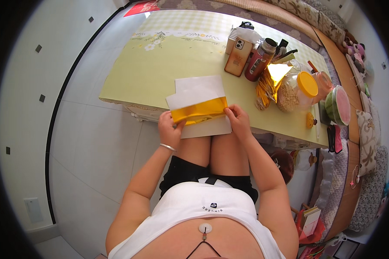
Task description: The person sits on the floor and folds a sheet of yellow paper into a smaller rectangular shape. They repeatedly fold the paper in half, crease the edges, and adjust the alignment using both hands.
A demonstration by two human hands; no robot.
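Observation:
Between my two hands a sheet of shiny gold foil paper point(199, 110) is stretched over white paper point(199, 89) at the table's near edge. My left hand point(170, 127) grips the foil's left end, thumb on top near its lower corner. At the right end, my right hand point(237, 120) pinches the foil between thumb and fingers. White paper shows beyond the foil and also on the near side, above my thighs. The foil's surface looks slightly creased near my left thumb. The undersides of the fingers are hidden by the paper.
On the table point(138, 73) stand a phone point(239, 56), a dark red bottle point(260, 60), folded gold foil pieces point(272, 82), a yellow-lidded jar point(291, 93) and a cut watermelon point(338, 105), all to the right. A patterned sofa point(367, 129) runs along the right side.

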